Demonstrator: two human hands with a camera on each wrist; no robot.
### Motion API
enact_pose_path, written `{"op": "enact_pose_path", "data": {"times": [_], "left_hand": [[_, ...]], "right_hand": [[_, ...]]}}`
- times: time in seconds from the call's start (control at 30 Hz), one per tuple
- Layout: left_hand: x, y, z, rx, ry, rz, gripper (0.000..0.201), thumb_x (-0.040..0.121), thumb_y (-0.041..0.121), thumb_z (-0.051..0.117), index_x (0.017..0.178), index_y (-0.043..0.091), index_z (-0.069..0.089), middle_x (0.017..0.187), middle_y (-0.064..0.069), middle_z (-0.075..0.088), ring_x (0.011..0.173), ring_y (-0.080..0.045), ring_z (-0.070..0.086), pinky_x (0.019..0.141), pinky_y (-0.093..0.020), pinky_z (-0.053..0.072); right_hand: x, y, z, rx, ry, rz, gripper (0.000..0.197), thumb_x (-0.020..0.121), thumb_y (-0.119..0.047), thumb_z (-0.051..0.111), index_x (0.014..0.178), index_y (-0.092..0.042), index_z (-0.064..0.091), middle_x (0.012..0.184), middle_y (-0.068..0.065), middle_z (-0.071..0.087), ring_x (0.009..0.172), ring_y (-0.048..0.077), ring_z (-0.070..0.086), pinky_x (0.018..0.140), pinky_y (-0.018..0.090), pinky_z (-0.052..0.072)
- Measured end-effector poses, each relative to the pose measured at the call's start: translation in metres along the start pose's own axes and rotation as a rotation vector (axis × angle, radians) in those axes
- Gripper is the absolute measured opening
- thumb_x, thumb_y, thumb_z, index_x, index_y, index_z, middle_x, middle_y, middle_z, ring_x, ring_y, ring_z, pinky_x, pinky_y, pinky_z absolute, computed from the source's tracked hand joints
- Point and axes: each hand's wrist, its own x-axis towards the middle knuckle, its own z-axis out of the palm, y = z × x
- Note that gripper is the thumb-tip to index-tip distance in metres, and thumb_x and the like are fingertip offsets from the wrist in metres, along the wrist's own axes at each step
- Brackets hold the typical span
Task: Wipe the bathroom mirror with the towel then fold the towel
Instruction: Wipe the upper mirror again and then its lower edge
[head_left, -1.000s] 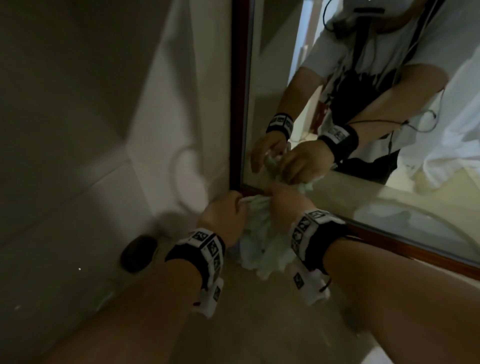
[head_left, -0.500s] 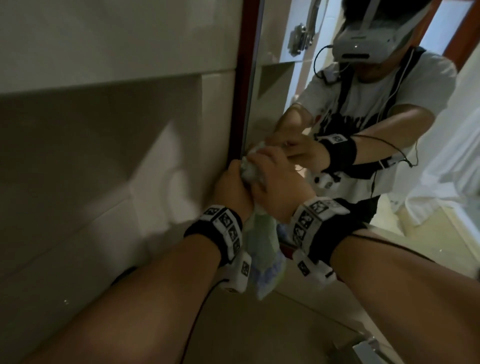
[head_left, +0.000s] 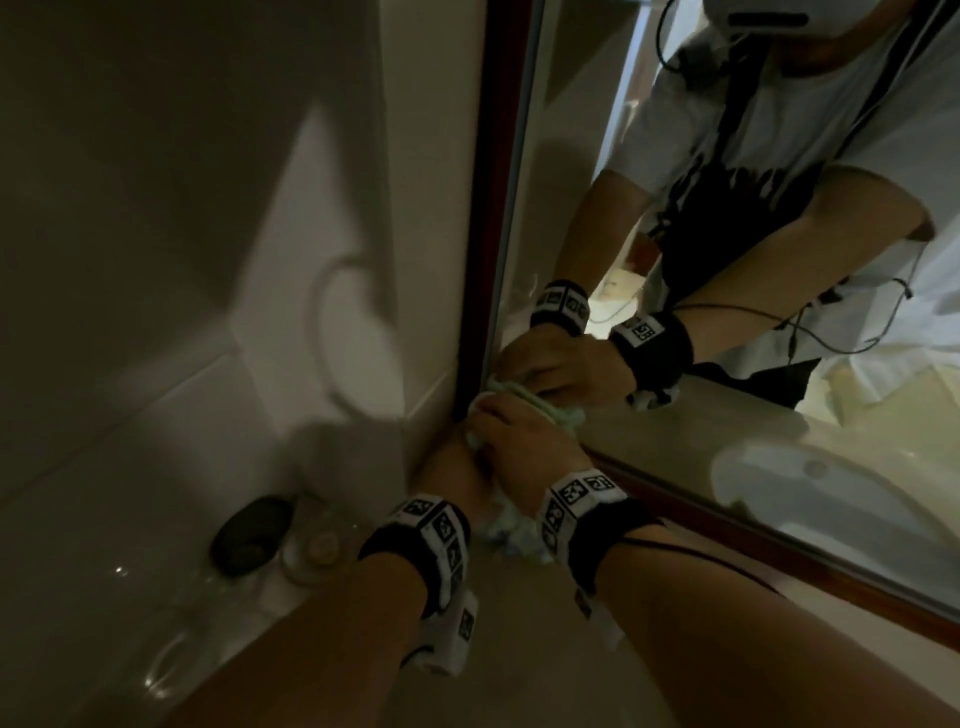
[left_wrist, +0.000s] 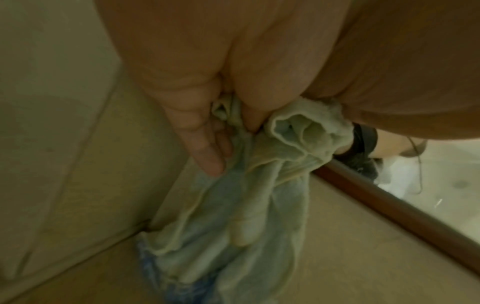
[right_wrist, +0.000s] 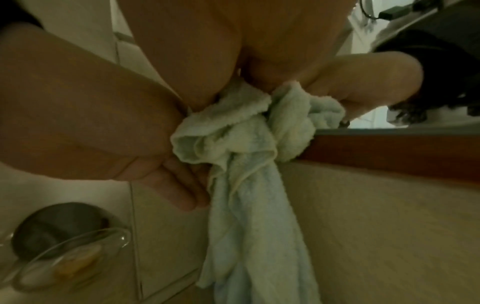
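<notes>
A bunched pale green-blue towel (head_left: 511, 530) is pressed into the lower left corner of the mirror (head_left: 561, 156), against its red-brown wooden frame (head_left: 488, 208). Both hands grip it side by side. My right hand (head_left: 524, 441) is on top with its fingers over the wad at the glass. My left hand (head_left: 452, 467) sits just left and partly under it. In the left wrist view the towel (left_wrist: 246, 205) hangs from between my fingers (left_wrist: 202, 144) down to the counter. In the right wrist view the towel (right_wrist: 254, 185) trails below both hands and overlaps the frame (right_wrist: 389, 156).
A dark round object (head_left: 252, 535) and a clear glass dish (head_left: 317, 545) stand on the counter left of my left wrist. A tiled wall closes the left side. The mirror reflects a person and a white basin (head_left: 810, 483).
Half a second ago both hands held the towel higher up the mirror's left edge. They have slid back down to the lower left corner, where they were one second ago.
</notes>
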Motion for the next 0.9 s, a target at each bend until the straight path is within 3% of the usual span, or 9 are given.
{"op": "enact_pose_path", "data": {"times": [0.07,0.13,0.27,0.33,0.47,0.67,0.77,0.83,0.9], "left_hand": [[0.001,-0.002,-0.002,0.025,-0.057,0.045,0.045,0.111,0.025,0.031,0.152,0.006,0.033,0.156,-0.018,0.040,0.141,-0.031,0.041,0.117,-0.037,0.029],[0.001,0.000,-0.011,-0.035,-0.119,0.025,0.041,0.111,0.024,0.030,0.146,0.007,0.042,0.149,-0.016,0.047,0.135,-0.029,0.048,0.112,-0.035,0.035],[-0.012,-0.002,-0.026,0.020,-0.244,0.075,0.030,0.104,0.028,0.047,0.112,0.008,0.068,0.117,-0.016,0.067,0.107,-0.034,0.064,0.093,-0.042,0.053],[-0.021,-0.001,-0.032,-0.165,-0.276,0.100,0.029,0.092,0.038,0.055,0.089,0.014,0.070,0.102,-0.018,0.070,0.097,-0.037,0.067,0.088,-0.046,0.055],[-0.047,0.024,-0.052,-0.514,-0.221,0.104,0.018,0.079,0.036,0.068,0.064,0.029,0.062,0.073,-0.006,0.065,0.078,-0.030,0.066,0.087,-0.056,0.056],[-0.111,0.102,-0.085,-0.663,-0.307,0.341,0.023,0.085,0.032,0.061,0.099,0.017,0.072,0.098,-0.011,0.074,0.095,-0.029,0.070,0.089,-0.048,0.057],[-0.143,0.137,-0.088,-0.583,-0.420,0.442,0.012,0.090,0.019,0.057,0.084,0.011,0.062,0.078,-0.010,0.063,0.075,-0.023,0.059,0.070,-0.040,0.051],[-0.166,0.159,-0.093,-0.421,-0.477,0.603,0.019,0.091,0.024,0.056,0.084,0.007,0.063,0.087,-0.009,0.063,0.082,-0.024,0.058,0.081,-0.047,0.051],[-0.185,0.180,-0.102,-0.277,-0.521,0.733,0.026,0.093,0.026,0.057,0.089,0.001,0.065,0.099,-0.018,0.067,0.092,-0.033,0.063,0.088,-0.049,0.051]], "right_hand": [[-0.001,-0.006,-0.004,0.010,-0.053,0.025,0.039,0.085,-0.007,0.068,0.124,-0.013,0.069,0.133,0.010,0.060,0.123,0.033,0.058,0.108,0.035,0.042],[0.000,-0.005,-0.008,0.018,-0.195,0.078,0.047,0.092,-0.011,0.062,0.138,-0.018,0.058,0.145,0.008,0.048,0.134,0.031,0.047,0.114,0.035,0.034],[-0.019,-0.004,-0.031,0.080,-0.403,0.261,0.047,0.095,-0.012,0.058,0.141,-0.024,0.051,0.140,0.009,0.046,0.125,0.030,0.052,0.101,0.034,0.043],[-0.041,0.000,-0.051,0.154,-0.444,0.360,0.049,0.092,-0.008,0.060,0.138,-0.023,0.053,0.134,0.007,0.054,0.121,0.028,0.056,0.093,0.030,0.044],[-0.097,0.012,-0.095,0.229,-0.542,0.543,0.062,0.087,0.001,0.062,0.143,-0.021,0.051,0.141,0.004,0.055,0.131,0.025,0.052,0.110,0.036,0.043],[-0.164,-0.003,-0.169,0.226,-0.623,0.642,0.043,0.083,-0.013,0.067,0.121,-0.033,0.067,0.127,-0.004,0.067,0.118,0.018,0.060,0.107,0.036,0.047],[-0.185,-0.007,-0.201,0.439,-0.347,0.653,0.072,0.066,-0.012,0.066,0.134,-0.037,0.062,0.134,-0.005,0.064,0.125,0.018,0.058,0.110,0.042,0.045],[-0.196,-0.014,-0.227,0.731,-0.126,0.607,0.087,0.060,-0.006,0.067,0.142,-0.029,0.054,0.134,0.002,0.065,0.125,0.021,0.060,0.109,0.046,0.046],[-0.204,-0.027,-0.249,0.883,-0.076,0.564,0.084,0.062,0.005,0.065,0.143,-0.010,0.051,0.132,0.017,0.064,0.120,0.027,0.060,0.106,0.046,0.046]]}}
